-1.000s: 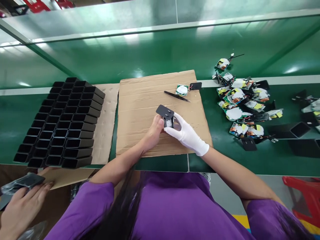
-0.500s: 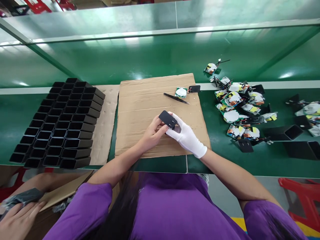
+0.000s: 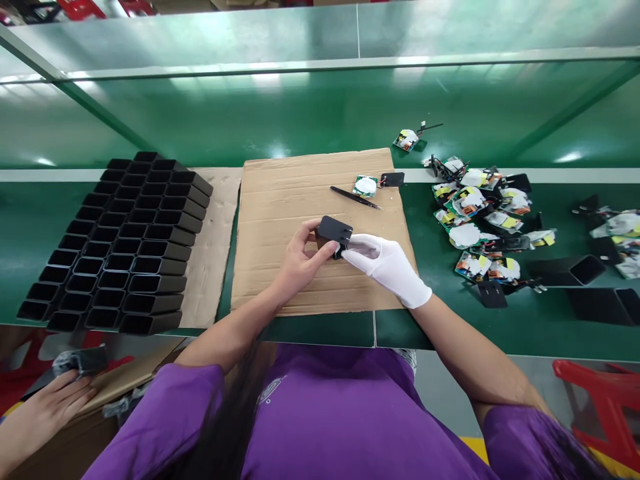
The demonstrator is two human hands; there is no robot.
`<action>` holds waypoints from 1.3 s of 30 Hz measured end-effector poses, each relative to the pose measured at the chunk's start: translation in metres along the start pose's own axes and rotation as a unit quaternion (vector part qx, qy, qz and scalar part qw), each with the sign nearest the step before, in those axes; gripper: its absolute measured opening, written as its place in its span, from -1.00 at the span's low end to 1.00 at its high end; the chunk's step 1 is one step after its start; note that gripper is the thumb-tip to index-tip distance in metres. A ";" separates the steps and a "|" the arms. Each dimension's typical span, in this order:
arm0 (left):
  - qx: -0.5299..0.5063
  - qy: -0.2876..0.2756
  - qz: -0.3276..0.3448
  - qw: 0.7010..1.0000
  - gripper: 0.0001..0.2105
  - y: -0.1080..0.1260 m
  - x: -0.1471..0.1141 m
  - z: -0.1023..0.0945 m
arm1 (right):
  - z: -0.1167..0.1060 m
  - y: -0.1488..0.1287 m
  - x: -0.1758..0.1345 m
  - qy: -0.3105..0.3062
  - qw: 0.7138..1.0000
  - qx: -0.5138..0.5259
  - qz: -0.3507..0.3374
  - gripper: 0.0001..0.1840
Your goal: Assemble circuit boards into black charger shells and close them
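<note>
My left hand is bare and grips a flat black end cap with rounded corners, thumb below and fingers behind. Small slots or pins show near the cap's right edge. My right hand, in a white glove, has its fingertips pinched at the cap's lower right edge; what lies beneath the cap is mostly hidden. Both hands are over a cardboard sheet. Beyond them lie black tweezers and a circuit board wired to another black cap.
Rows of black rectangular housings are stacked at left. Circuit boards with caps and wires are heaped at right, near two loose housings. One board lies farther back. A co-worker's hand holds a wrapped piece at lower left.
The cap has tilted and turned in my left hand. My gloved right hand has drawn slightly right and down, its fingers now closer together. The co-worker's hand has lifted the wrapped piece.
</note>
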State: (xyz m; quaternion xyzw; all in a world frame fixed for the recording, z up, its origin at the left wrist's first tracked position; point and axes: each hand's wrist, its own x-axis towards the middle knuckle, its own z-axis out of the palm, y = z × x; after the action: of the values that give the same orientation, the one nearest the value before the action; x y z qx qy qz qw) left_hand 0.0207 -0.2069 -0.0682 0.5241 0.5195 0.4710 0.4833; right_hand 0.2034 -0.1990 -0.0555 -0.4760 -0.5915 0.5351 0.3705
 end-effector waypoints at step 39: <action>-0.005 -0.065 -0.057 0.996 -0.38 -0.003 0.006 0.001 | -0.002 0.003 0.002 0.049 0.998 -0.010 -0.023 -0.53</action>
State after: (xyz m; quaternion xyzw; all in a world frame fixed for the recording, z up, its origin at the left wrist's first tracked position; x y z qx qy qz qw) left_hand 0.0214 -0.2010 -0.0716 0.5213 0.5134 0.4100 0.5446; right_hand 0.2047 -0.1962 -0.0583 -0.4914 -0.5890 0.4965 0.4063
